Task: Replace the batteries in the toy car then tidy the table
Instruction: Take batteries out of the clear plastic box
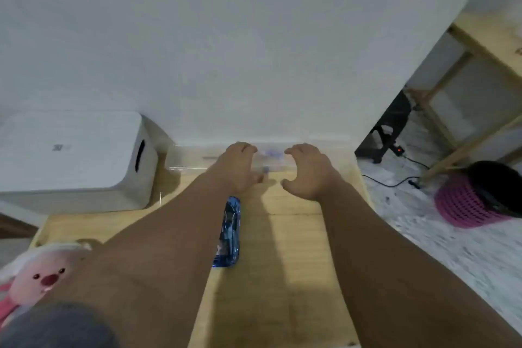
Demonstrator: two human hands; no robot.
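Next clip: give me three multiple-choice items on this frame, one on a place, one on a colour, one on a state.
1. Where is the toy car? A on the floor; B on the table between the forearms; C on a shelf.
2. What colour is the floor basket? A pink; B green; C yellow.
3. The toy car is: A gripped by one hand; B lying free; C gripped by both hands.

Key: B, it lies on the wood between both arms; A, its mesh wall is pink; B, the left hand and the right hand both reach beyond it.
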